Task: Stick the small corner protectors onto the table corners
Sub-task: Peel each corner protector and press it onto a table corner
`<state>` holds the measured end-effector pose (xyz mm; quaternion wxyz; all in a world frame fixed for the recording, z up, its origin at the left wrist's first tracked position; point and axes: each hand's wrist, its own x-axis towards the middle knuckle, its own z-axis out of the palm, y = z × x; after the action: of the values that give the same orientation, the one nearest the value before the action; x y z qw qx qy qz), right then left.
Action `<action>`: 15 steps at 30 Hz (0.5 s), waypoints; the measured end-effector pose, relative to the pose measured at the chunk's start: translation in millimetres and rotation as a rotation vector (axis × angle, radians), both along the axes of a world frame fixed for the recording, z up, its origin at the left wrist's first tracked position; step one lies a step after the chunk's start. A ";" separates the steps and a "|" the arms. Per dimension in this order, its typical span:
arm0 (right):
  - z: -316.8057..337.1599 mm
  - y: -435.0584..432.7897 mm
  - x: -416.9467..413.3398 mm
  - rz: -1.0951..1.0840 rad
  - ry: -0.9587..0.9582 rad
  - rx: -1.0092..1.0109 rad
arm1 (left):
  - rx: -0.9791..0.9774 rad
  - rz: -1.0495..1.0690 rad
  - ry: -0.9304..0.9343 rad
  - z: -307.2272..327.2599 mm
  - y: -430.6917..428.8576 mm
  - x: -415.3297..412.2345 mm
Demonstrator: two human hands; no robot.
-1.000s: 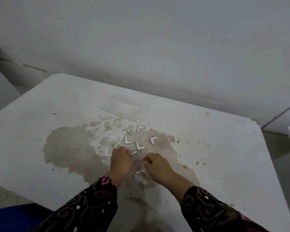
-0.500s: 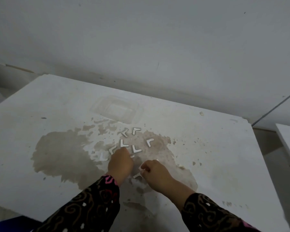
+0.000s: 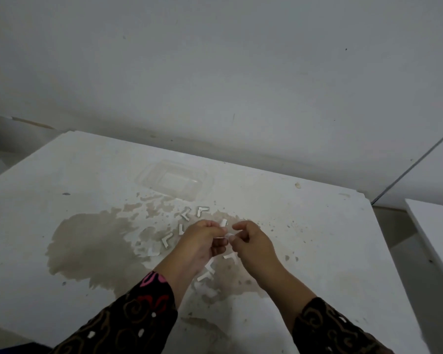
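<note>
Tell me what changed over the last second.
Both hands rose off the table: the left hand and right hand now pinch one corner protector between them, above the pile. The loose protectors, the clear tray and the brown stain stayed put.

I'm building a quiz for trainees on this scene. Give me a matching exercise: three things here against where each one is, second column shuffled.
1. clear plastic tray
2. held corner protector
3. brown stain

A. pinched between left hand and right hand
B. spread on the table, mostly left of the hands
C. on the table beyond the hands, toward the wall

Pairs: 1-C, 2-A, 3-B
</note>
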<state>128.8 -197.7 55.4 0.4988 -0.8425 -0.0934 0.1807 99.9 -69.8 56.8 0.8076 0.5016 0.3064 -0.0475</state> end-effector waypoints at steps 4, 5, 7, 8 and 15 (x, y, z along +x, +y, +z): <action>13.9 -5.4 1.3 -0.077 -0.002 0.112 | -0.048 -0.031 -0.062 16.5 -4.1 1.9; 16.7 -7.0 2.3 -0.092 0.008 0.136 | -0.067 -0.038 -0.080 20.0 -4.9 2.3; 22.4 -11.0 5.1 -0.113 0.053 0.212 | -0.113 -0.058 -0.112 25.8 -6.1 3.3; 25.2 -12.8 6.3 -0.111 0.080 0.251 | -0.133 -0.078 -0.130 27.0 -6.0 3.0; 35.4 -21.1 9.9 -0.140 0.164 0.365 | -0.200 -0.188 -0.229 29.2 -8.1 2.5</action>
<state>138.7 -218.8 90.8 0.6603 -0.7252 -0.0249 0.1935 102.4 -77.8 86.1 0.8751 0.4474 0.1578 -0.0955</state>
